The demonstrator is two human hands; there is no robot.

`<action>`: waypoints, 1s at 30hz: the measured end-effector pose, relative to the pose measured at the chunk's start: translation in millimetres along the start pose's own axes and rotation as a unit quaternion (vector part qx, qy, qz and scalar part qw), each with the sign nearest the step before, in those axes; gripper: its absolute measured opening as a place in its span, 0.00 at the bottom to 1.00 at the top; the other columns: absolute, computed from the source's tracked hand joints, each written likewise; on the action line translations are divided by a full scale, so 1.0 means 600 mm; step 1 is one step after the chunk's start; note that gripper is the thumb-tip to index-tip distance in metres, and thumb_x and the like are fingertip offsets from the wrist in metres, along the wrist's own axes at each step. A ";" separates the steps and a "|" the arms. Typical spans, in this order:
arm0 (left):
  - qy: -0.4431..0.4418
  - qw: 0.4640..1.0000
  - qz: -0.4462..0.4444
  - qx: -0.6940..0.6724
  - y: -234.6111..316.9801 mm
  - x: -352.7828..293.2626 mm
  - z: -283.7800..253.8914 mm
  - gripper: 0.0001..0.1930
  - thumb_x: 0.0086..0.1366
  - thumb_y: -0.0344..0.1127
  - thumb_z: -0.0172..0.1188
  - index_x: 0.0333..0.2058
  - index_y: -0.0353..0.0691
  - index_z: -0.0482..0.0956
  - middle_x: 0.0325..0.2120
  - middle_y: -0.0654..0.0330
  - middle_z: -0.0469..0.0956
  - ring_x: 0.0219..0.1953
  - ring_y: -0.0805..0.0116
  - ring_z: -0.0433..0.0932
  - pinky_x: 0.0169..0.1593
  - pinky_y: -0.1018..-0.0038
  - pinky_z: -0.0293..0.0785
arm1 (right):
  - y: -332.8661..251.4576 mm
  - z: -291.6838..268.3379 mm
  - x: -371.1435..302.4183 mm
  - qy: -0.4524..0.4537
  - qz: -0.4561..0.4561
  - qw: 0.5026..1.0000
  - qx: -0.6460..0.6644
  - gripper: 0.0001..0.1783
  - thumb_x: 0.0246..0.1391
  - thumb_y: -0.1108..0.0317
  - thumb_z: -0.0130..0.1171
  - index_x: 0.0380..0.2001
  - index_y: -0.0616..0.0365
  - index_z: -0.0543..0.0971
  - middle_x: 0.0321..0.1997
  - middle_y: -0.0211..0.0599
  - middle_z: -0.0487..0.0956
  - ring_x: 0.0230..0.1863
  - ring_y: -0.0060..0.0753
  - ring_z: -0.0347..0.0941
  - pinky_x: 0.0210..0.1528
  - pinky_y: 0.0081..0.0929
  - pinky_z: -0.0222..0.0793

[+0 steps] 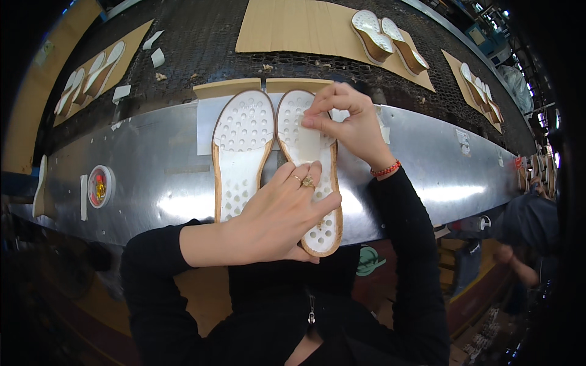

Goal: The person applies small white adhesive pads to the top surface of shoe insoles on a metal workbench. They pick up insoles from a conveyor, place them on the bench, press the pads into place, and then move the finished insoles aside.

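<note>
Two white shoe soles with cork-coloured edges lie side by side on the metal bench edge, their white faces covered in round dimples. My left hand [278, 210] grips the right sole [326, 235] near its heel, fingertips pressed on its middle. Between thumb and fingers, my right hand [348, 119] pinches the upper part of a pale translucent strip [309, 143]. The strip lies over the front half of the right sole, its lower end close to my left fingertips. My left forearm partly covers the heel of the left sole [244, 134].
Beyond the metal bench [165, 146] runs a dark mesh conveyor [213, 55]. It carries cardboard sheets [293, 27] with more soles [372, 36]. A small round container [101, 186] stands at left, a lone sole [40, 189] farther left. Another person's arm [519, 265] shows at right.
</note>
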State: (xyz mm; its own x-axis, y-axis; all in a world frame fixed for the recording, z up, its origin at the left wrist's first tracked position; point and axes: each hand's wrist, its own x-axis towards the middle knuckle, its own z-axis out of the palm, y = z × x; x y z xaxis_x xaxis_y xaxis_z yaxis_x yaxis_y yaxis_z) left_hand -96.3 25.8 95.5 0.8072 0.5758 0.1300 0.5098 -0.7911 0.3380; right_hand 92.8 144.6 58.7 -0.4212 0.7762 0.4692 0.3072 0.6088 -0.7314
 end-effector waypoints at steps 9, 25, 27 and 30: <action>0.001 1.000 0.001 0.029 -0.001 0.005 0.009 0.40 0.39 0.57 0.77 0.46 0.39 0.71 0.48 0.33 0.73 0.53 0.48 0.73 0.55 0.65 0.62 | 0.029 0.019 0.003 0.054 -0.069 0.980 -0.180 0.10 0.37 0.60 0.78 0.26 0.48 0.89 0.65 0.38 0.70 0.67 0.44 0.58 0.69 0.44 0.50; -0.055 0.998 -0.009 -0.014 -0.002 0.012 0.005 0.43 0.36 0.49 0.77 0.51 0.37 0.69 0.50 0.33 0.73 0.54 0.45 0.72 0.58 0.61 0.61 | 0.080 0.032 0.016 0.121 -0.005 0.973 -0.194 0.44 0.29 0.47 0.83 0.50 0.51 0.73 0.66 0.59 0.61 0.75 0.56 0.47 0.71 0.48 0.48; -0.046 0.999 -0.017 -0.013 0.000 0.010 0.008 0.46 0.36 0.50 0.77 0.54 0.37 0.68 0.54 0.32 0.71 0.55 0.44 0.72 0.60 0.58 0.60 | 0.075 0.036 0.018 0.141 0.011 0.964 -0.224 0.44 0.33 0.45 0.80 0.53 0.50 0.73 0.67 0.59 0.60 0.75 0.57 0.45 0.72 0.48 0.45; -0.009 0.999 -0.020 0.024 0.007 0.003 0.008 0.47 0.40 0.55 0.75 0.56 0.36 0.69 0.55 0.34 0.71 0.57 0.45 0.70 0.64 0.53 0.56 | 0.054 0.031 0.014 0.166 -0.006 0.954 -0.251 0.38 0.46 0.49 0.72 0.58 0.51 0.73 0.70 0.58 0.58 0.75 0.57 0.46 0.73 0.48 0.43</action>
State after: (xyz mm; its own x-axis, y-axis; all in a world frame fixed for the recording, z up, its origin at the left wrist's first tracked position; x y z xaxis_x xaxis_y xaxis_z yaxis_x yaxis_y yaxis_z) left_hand -91.3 22.6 92.3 0.7913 0.6030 0.1010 0.5543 -0.7772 0.2979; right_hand 83.6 167.5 29.7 -0.1593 0.7278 0.6670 0.7087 0.5547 -0.4360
